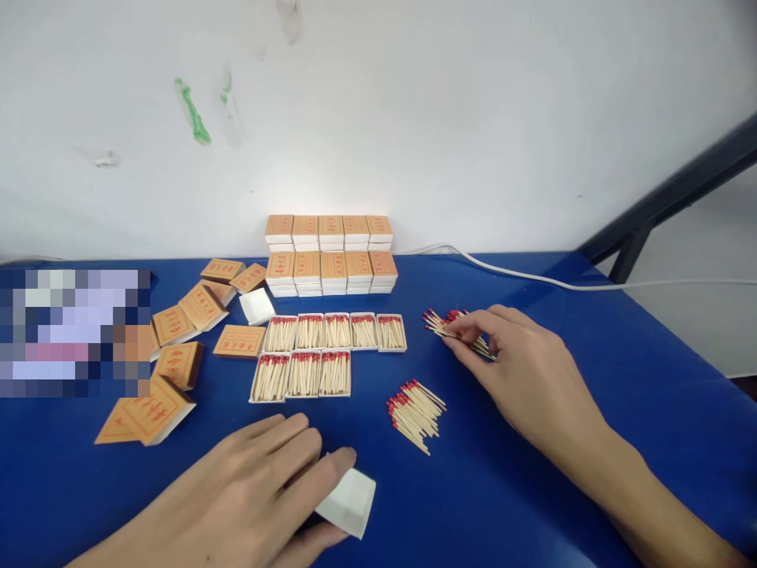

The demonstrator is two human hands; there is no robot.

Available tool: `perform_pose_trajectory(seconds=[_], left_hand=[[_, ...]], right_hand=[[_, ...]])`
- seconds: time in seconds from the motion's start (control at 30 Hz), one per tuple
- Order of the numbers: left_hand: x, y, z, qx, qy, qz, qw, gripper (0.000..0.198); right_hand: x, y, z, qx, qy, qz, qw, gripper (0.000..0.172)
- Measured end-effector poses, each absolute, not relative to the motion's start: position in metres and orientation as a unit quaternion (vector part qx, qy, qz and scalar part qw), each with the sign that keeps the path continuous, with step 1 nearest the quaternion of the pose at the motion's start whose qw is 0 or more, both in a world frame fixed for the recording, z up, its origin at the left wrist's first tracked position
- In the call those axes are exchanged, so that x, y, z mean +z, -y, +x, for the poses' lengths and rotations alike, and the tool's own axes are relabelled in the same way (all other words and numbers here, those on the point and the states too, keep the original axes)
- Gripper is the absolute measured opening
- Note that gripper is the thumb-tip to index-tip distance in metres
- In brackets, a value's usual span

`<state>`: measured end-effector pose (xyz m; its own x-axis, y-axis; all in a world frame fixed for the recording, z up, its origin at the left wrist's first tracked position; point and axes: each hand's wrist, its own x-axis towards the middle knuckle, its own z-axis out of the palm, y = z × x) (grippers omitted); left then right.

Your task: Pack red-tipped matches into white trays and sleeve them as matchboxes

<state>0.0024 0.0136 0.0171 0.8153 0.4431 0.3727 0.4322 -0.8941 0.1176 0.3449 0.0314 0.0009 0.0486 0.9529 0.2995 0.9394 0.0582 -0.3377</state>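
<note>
My left hand [266,481] grips an empty white matchbox tray [350,498] low at the front, fingers on its far side and thumb beneath the near side. Over on the right, my right hand [514,363] pinches at a small heap of red-tipped matches [438,322], fingertips touching them and covering part of the heap. A second loose pile of matches [417,410] lies on the table between my hands. Ahead of my left hand stand two rows of matchbox trays filled with matches [336,372], side by side, heads pointing away from me.
Orange matchboxes [330,268] are stacked in two rows against the wall. Several orange box sleeves [174,323] lie scattered at left, near another white tray [256,306]. A white cable [514,272] runs along the back of the blue table [532,505]. A dark metal bar [668,193] slopes at right.
</note>
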Motion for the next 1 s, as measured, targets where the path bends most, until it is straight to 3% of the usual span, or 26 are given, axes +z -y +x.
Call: perform_pose_trajectory(seconds=[0.47, 0.73, 1.0], left_hand=[[0.015, -0.015, 0.001, 0.192, -0.228, 0.954, 0.009, 0.052], [0.012, -0.012, -0.005, 0.147, -0.229, 0.962, 0.033, 0.047], [0.010, -0.012, -0.008, 0.133, -0.224, 0.965, 0.039, 0.044]], right_hand=[[0.010, -0.028, 0.348, 0.074, 0.686, -0.683, 0.239, 0.011], [0.028, -0.020, 0.347, 0.234, 0.697, -0.654, 0.176, 0.024], [0.029, -0.021, 0.336, 0.245, 0.701, -0.635, 0.213, 0.017]])
